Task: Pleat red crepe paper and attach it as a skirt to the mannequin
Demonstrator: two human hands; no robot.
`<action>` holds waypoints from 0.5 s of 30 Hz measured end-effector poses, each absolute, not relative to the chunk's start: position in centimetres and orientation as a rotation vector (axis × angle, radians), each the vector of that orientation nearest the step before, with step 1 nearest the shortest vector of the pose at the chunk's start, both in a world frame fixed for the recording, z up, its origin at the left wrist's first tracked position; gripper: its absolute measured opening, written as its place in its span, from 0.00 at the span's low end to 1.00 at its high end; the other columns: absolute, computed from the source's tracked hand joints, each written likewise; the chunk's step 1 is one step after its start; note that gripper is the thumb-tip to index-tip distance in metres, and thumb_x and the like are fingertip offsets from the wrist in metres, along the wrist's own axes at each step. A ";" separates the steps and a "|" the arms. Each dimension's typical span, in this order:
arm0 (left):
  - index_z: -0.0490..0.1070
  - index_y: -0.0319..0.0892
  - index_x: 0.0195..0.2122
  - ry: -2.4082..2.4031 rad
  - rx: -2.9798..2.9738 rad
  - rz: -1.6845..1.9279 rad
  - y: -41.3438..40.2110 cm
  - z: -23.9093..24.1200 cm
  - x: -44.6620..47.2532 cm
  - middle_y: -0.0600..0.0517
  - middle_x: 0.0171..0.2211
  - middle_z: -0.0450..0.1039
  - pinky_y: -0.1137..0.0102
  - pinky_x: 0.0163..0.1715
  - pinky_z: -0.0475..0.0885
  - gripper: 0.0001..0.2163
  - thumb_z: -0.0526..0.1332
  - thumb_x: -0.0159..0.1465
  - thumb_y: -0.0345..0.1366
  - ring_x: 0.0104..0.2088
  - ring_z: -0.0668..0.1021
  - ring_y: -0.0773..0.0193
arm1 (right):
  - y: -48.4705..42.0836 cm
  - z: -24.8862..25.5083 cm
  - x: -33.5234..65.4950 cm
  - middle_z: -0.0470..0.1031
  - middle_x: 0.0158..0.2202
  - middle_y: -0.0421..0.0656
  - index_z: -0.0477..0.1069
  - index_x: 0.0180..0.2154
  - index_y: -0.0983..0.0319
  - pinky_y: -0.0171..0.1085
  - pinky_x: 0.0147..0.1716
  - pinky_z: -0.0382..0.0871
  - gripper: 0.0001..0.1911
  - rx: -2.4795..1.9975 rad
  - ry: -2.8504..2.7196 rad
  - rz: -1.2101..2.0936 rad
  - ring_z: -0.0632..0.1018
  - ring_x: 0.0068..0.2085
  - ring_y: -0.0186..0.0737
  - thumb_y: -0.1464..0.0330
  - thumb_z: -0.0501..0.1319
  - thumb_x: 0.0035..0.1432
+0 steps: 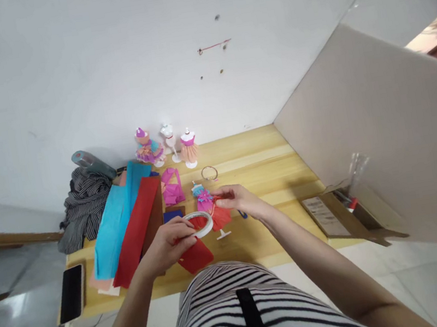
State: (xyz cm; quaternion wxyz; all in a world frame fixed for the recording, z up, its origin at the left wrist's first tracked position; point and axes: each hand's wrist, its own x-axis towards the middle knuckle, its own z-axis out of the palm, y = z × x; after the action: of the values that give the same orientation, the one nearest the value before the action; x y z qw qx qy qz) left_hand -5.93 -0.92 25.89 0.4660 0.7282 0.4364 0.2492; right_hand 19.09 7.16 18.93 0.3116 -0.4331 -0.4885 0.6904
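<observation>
- The pale wooden table (250, 153) spans the middle, against a white wall.
- The open cardboard box (336, 214) is at its right end.
- Long crepe strips, light blue (117, 215) and red (139, 226), overlap on the left, beside a bunched striped cloth (85, 201).
- A dark-screened phone (72, 291) lies at the near left corner.
- The person's left hand (173, 239) is clamped on a white tape roll (210, 223), above a piece of red paper (197, 256).
- The right hand (241, 201) has its thumb and fingers closed on the upper edge of a red skirt (221, 217).
- That skirt is on a small dress form (204, 199), tilted near the table's middle; whether its base touches the wood cannot be told.
- Three more little forms (189, 151) stand by the wall.
- A thin bracelet (210, 180) lies just beyond the dress form.
</observation>
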 end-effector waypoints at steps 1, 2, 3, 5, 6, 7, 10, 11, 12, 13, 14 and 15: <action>0.77 0.39 0.30 1.067 1.780 0.608 -0.9 25.8 -5.9 0.45 0.35 0.76 0.68 0.43 0.70 0.10 0.60 0.66 0.36 0.42 0.76 0.59 | 7.0 18.7 18.9 0.80 0.29 0.43 0.79 0.30 0.63 0.39 0.34 0.69 0.17 -1.161 -1.261 1.828 0.78 0.31 0.41 0.59 0.74 0.38; 0.77 0.39 0.31 1.066 1.756 0.609 -0.9 25.7 -6.0 0.45 0.35 0.76 0.68 0.43 0.70 0.10 0.60 0.66 0.36 0.42 0.75 0.59 | 6.8 18.4 18.8 0.78 0.25 0.40 0.78 0.26 0.63 0.37 0.31 0.68 0.14 -1.180 -1.232 1.832 0.76 0.27 0.38 0.60 0.74 0.38; 0.78 0.39 0.31 1.064 1.714 0.621 -0.9 25.5 -6.1 0.45 0.35 0.76 0.68 0.43 0.69 0.10 0.60 0.65 0.37 0.42 0.75 0.58 | 6.6 18.1 18.8 0.76 0.21 0.39 0.77 0.23 0.63 0.36 0.29 0.66 0.13 -1.195 -1.202 1.837 0.73 0.24 0.35 0.61 0.73 0.39; 0.79 0.38 0.31 1.054 1.543 0.687 -1.1 25.0 -6.4 0.44 0.36 0.76 0.68 0.43 0.69 0.09 0.63 0.63 0.38 0.41 0.75 0.58 | 6.3 17.5 18.9 0.73 0.19 0.37 0.75 0.22 0.63 0.35 0.26 0.64 0.12 -1.219 -1.147 1.850 0.71 0.22 0.32 0.62 0.73 0.40; 0.80 0.38 0.31 1.046 1.440 0.731 -1.1 24.7 -6.6 0.43 0.36 0.76 0.68 0.43 0.69 0.09 0.65 0.62 0.38 0.41 0.75 0.57 | 6.2 17.2 18.9 0.73 0.19 0.36 0.75 0.22 0.63 0.34 0.26 0.64 0.12 -1.227 -1.122 1.857 0.70 0.22 0.32 0.62 0.73 0.40; 0.81 0.37 0.31 1.036 1.345 0.772 -1.2 24.3 -6.8 0.43 0.36 0.76 0.68 0.42 0.69 0.10 0.66 0.61 0.39 0.41 0.75 0.57 | 6.0 16.9 19.0 0.73 0.20 0.36 0.75 0.22 0.63 0.34 0.26 0.64 0.12 -1.234 -1.099 1.865 0.71 0.22 0.32 0.63 0.73 0.41; 0.81 0.37 0.34 1.019 1.169 0.845 -1.6 23.4 -7.2 0.43 0.37 0.75 0.69 0.38 0.69 0.12 0.67 0.60 0.42 0.38 0.75 0.58 | 5.6 15.9 19.2 0.73 0.22 0.36 0.74 0.26 0.64 0.33 0.27 0.66 0.11 -1.258 -1.043 1.887 0.72 0.23 0.31 0.63 0.71 0.48; 0.81 0.38 0.34 1.014 1.141 0.855 -1.8 23.2 -7.2 0.44 0.38 0.75 0.70 0.36 0.69 0.12 0.66 0.61 0.43 0.36 0.75 0.60 | 5.5 15.4 19.2 0.73 0.24 0.36 0.74 0.29 0.65 0.33 0.28 0.68 0.11 -1.267 -1.028 1.895 0.72 0.25 0.31 0.63 0.69 0.53; 0.81 0.38 0.35 1.006 1.109 0.865 -1.9 23.0 -7.3 0.44 0.37 0.75 0.70 0.34 0.68 0.12 0.66 0.61 0.43 0.35 0.75 0.61 | 5.4 15.0 19.2 0.74 0.27 0.37 0.73 0.32 0.65 0.34 0.29 0.70 0.10 -1.276 -1.016 1.905 0.74 0.26 0.31 0.63 0.67 0.57; 0.81 0.38 0.35 0.997 1.078 0.874 -1.9 22.9 -7.3 0.44 0.37 0.75 0.71 0.32 0.68 0.12 0.66 0.61 0.43 0.34 0.75 0.61 | 5.3 14.6 19.2 0.75 0.31 0.39 0.73 0.36 0.65 0.35 0.30 0.72 0.10 -1.285 -1.006 1.915 0.75 0.29 0.32 0.64 0.64 0.61; 0.81 0.37 0.34 0.987 1.052 0.882 -2.0 22.8 -7.4 0.44 0.36 0.76 0.71 0.31 0.68 0.13 0.67 0.60 0.44 0.33 0.75 0.62 | 5.2 14.1 19.2 0.75 0.35 0.41 0.73 0.40 0.66 0.37 0.32 0.74 0.10 -1.293 -0.997 1.927 0.76 0.32 0.34 0.63 0.62 0.63; 0.82 0.37 0.33 0.977 1.032 0.890 -2.0 22.8 -7.4 0.44 0.35 0.76 0.71 0.31 0.68 0.14 0.67 0.60 0.45 0.32 0.75 0.62 | 5.2 13.7 19.2 0.76 0.39 0.42 0.72 0.43 0.65 0.38 0.34 0.75 0.11 -1.301 -0.989 1.938 0.77 0.35 0.36 0.63 0.61 0.65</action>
State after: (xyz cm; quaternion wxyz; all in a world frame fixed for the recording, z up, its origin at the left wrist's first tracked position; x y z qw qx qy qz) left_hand -7.40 -1.97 22.75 0.6686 0.4575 0.4335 0.3946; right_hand 19.16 5.19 13.69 0.2983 -0.4899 -0.3723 0.7296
